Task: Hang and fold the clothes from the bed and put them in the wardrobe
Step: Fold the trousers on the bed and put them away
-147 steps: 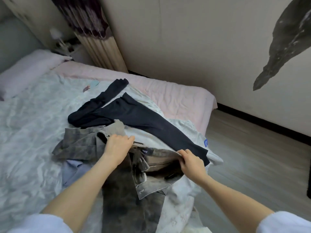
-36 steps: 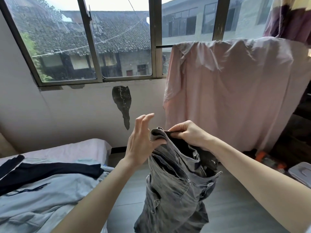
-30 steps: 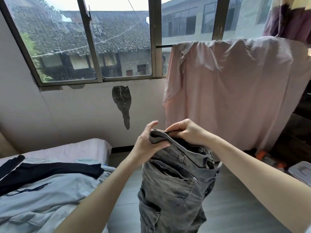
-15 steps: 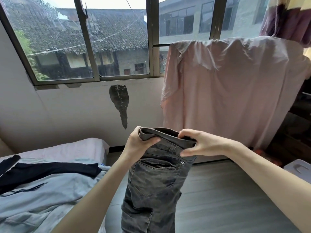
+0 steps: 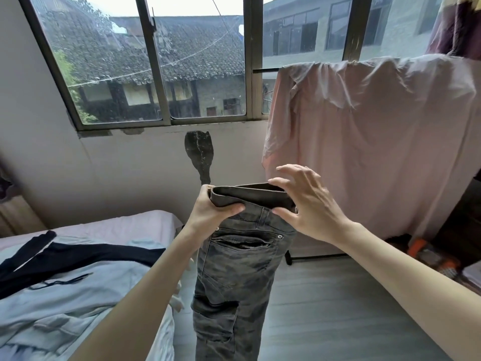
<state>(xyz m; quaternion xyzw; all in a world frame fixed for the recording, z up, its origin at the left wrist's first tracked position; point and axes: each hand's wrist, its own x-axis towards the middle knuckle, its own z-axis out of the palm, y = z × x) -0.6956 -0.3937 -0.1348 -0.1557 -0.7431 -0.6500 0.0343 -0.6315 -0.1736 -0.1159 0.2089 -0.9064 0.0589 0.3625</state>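
A pair of grey washed jeans (image 5: pixel 239 269) hangs in front of me, folded lengthwise, legs dropping out of view below. My left hand (image 5: pixel 210 212) grips the left end of the waistband, thumb in front. My right hand (image 5: pixel 309 207) is at the right end with its fingers spread and straight; the index tip touches the top edge and the thumb touches the lower edge. On the bed (image 5: pixel 117 225) at the left lie a black garment (image 5: pixel 86 254) and a light blue garment (image 5: pixel 78 295).
A pink sheet (image 5: pixel 369 152) hangs over a rack to the right, close behind my right hand. A window (image 5: pixel 161 69) fills the wall ahead. Grey floor (image 5: pixel 325 308) runs between bed and rack. Orange and dark items (image 5: pixel 419 246) sit low at the right.
The jeans came off the bed and were folded leg on leg in the air. In the last half second my right hand has loosened from the waistband and spread its fingers.
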